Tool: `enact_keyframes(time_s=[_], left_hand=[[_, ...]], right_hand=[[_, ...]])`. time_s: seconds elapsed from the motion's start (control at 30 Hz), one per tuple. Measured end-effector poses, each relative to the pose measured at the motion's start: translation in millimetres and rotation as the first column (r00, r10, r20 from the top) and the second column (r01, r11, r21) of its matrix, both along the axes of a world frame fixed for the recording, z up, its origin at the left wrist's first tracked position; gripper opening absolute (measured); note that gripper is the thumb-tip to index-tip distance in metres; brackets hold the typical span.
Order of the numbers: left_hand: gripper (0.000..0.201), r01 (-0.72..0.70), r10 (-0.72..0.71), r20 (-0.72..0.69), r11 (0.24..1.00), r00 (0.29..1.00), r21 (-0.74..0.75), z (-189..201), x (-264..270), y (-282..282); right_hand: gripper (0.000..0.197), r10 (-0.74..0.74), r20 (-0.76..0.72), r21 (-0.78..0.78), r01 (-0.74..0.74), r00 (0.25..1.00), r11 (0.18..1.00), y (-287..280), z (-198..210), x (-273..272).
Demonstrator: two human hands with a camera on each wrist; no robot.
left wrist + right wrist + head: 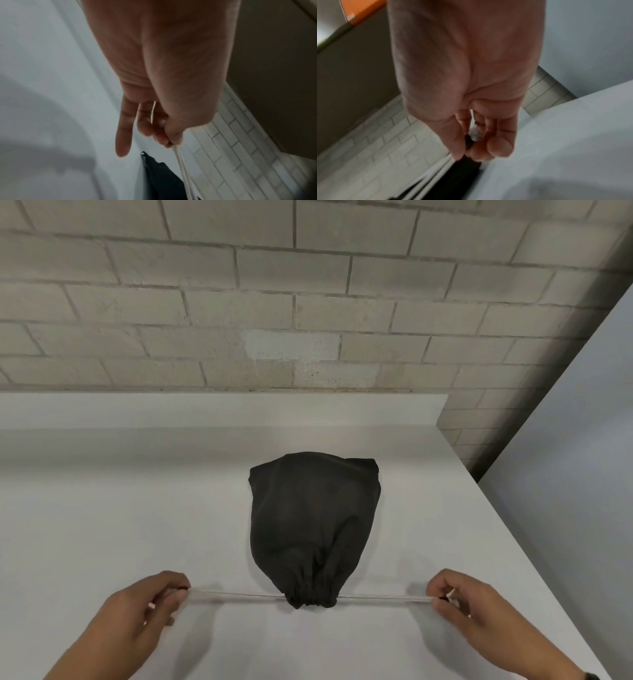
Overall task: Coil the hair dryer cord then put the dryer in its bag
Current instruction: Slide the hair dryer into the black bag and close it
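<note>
Black drawstring bag [313,525] lay bulging on the white counter [102,508], its gathered mouth [311,599] nearest the person; the dryer itself was not visible and was judged to be inside. Left hand [150,607] pinched the left run of pale drawstring [236,596]; right hand [462,599] pinched the right run [387,597]. Both runs were taut and level. The step in hand appeared to be cinching the mouth. Recommended: pull evenly outward, keep the cords low along the counter, and stop once the gathers close, so the bag neither slides nor tips.
</note>
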State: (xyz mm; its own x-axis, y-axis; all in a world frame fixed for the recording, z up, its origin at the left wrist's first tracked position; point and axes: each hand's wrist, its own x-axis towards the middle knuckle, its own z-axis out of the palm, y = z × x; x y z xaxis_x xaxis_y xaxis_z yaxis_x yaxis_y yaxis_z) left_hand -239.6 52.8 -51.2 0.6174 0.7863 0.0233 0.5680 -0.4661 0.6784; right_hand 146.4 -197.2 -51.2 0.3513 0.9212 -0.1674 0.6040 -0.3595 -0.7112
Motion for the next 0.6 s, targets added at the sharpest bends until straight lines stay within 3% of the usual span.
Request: enact_keyframes(time_s=[0.03, 0.1, 0.17, 0.27, 0.4, 0.53, 0.6], left_hand=[[0.003, 0.048, -0.047, 0.024, 0.996, 0.999, -0.074, 7, 4, 1], [0.032, 0.105, -0.104, 0.036, 0.994, 0.994, -0.034, 21, 15, -1], [0.017, 0.12, -0.117, 0.08, 0.992, 0.99, -0.035, 30, 36, -2], [0.005, 0.111, -0.103, 0.165, 0.993, 0.981, -0.037, 32, 74, 0], [0.007, -0.026, 0.051, 0.189, 0.991, 0.981, -0.133, 11, 123, 5], [0.012, -0.151, 0.167, 0.091, 0.975, 0.982, -0.161, -23, 146, 11], [0.024, -0.24, 0.262, 0.059, 0.938, 0.963, -0.251, -24, 151, 4]], right_hand=[[0.027, 0.01, -0.062, 0.006, -0.01, 0.998, 1.0, 3, 7, -2], [0.021, 0.026, -0.168, 0.05, -0.018, 0.985, 0.999, 13, 24, -8], [0.015, 0.035, -0.244, 0.119, -0.006, 0.969, 0.993, 29, 37, -17], [0.01, -0.01, -0.234, 0.241, 0.068, 0.972, 0.968, 61, 46, -34], [0.015, -0.191, -0.275, 0.253, 0.262, 0.942, 0.931, 106, 23, -47], [0.025, -0.42, -0.322, 0.138, 0.48, 0.849, 0.866, 127, -5, -55], [0.032, -0.506, -0.34, 0.133, 0.574, 0.792, 0.808, 130, -17, -58]])
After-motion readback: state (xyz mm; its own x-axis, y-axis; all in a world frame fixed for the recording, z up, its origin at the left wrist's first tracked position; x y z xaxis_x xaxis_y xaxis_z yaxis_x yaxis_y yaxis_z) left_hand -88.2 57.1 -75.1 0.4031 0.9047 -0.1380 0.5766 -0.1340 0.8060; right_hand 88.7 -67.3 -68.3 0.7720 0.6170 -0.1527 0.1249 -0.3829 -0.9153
